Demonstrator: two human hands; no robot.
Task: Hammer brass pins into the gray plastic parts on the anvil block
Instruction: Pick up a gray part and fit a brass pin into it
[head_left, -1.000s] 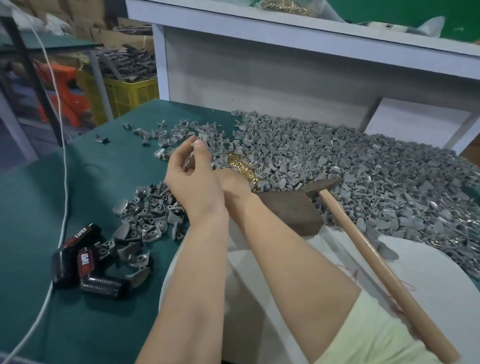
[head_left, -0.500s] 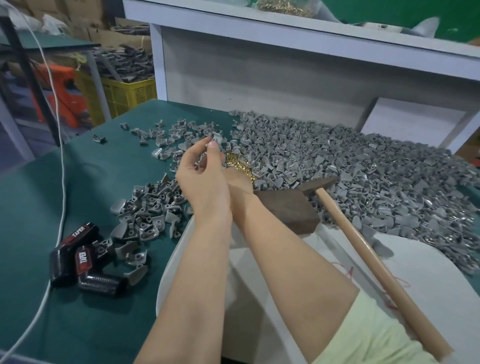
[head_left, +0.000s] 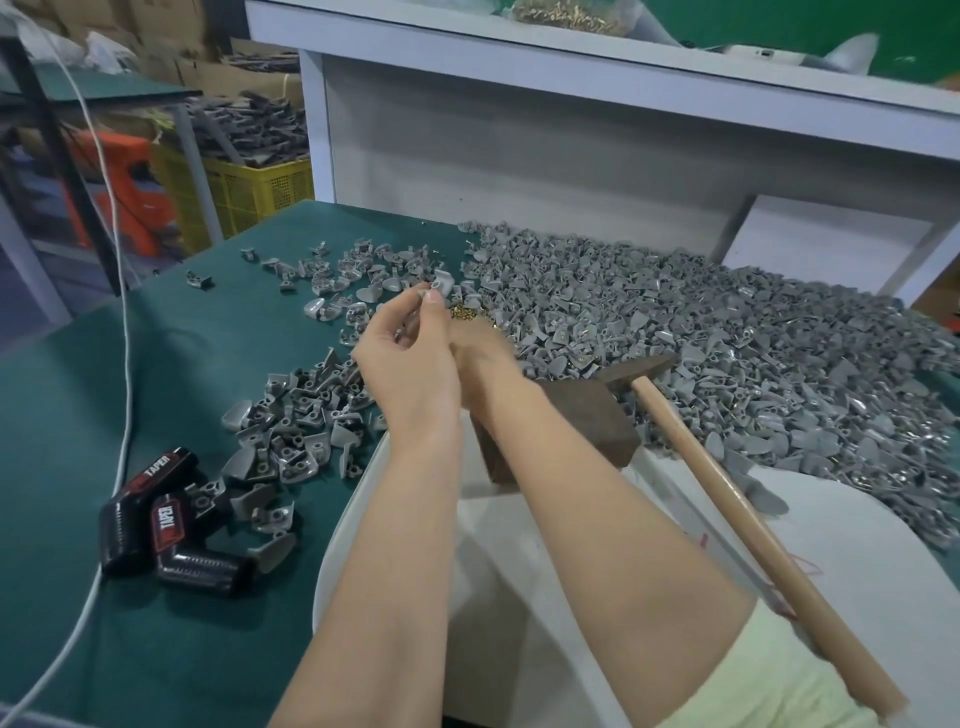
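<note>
My left hand is raised over the green table and pinches a small gray plastic part between thumb and fingertips. My right hand sits just behind it at a little heap of brass pins; its fingers are hidden by the left hand. The brown anvil block stands right of my wrists with nothing on its top. The hammer's head rests on the block's far corner, and its wooden handle slopes back toward me, untouched.
A big pile of gray parts covers the table's right side. A smaller group of gray parts lies left of my arms. Black packs marked TAPER and a white cable lie at the left. A white shelf frame stands behind.
My left hand has shifted a little to the right with the gray part, closer to the brass pins. The hammer and block have not moved.
</note>
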